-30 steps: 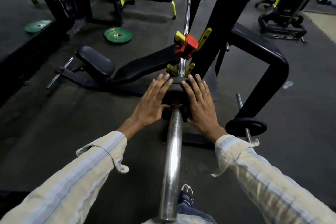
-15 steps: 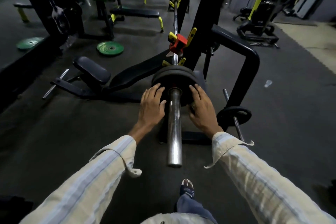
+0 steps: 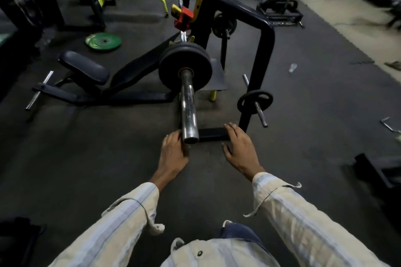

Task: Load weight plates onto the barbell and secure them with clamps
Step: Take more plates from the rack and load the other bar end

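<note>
Both arms reach forward, sleeved; left hand [image 3: 173,151] and right hand [image 3: 239,149] hover palms down, fingers [image 3: 231,128] loosely extended, holding nothing.

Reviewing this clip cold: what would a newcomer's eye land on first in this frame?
First, the chrome barbell sleeve running up the centre to the black weight plates seated on it. Next, the left hand and right hand on either side of the sleeve's near end. Further back, a red clamp sits on the bar, and a green plate lies on the floor to the left.

Your hands are off the black weight plates [image 3: 185,67] now. The left hand [image 3: 173,154] sits by the barbell [image 3: 188,106] sleeve's end, and the right hand [image 3: 239,147] hovers apart, fingers relaxed.
</note>
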